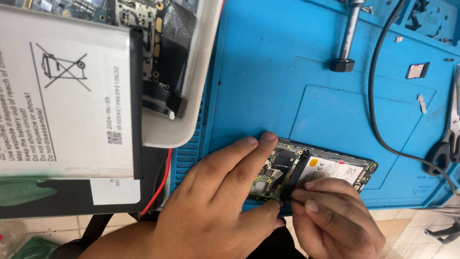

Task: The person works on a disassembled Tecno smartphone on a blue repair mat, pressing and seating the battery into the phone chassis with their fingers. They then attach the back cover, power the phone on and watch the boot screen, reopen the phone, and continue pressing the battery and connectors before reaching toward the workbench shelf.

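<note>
At the far left, close to the camera, a large opened device (96, 91) shows a white battery (67, 96) with a crossed-out bin symbol, its circuit boards (143, 29) exposed inside a white shell (191, 105), and a red wire (160, 184) trailing beneath it. This shell is the only thing here that holds parts; the battery fills most of it and the boards sit along one edge. Moving right, the left hand (215, 201) lies on the blue mat (268, 72) covering the counter, its fingers pressed on the edge of a small opened phone (316, 172), its grip clenched on the frame to steady it. The right hand (335, 216) pinches at the phone's near edge beside a black strip (293, 175); whether anything is between its fingertips I cannot tell. The phone holds a green board (263, 184) and a small white battery (330, 170). The step looks like working on a connector or part at the board's edge, and the next move likely calls for fine, steady fingertip pressure. Further right lie a metal screwdriver handle (349, 33), a black cable (378, 96), a small tray piece (417, 70) and scissors (448, 139).
</note>
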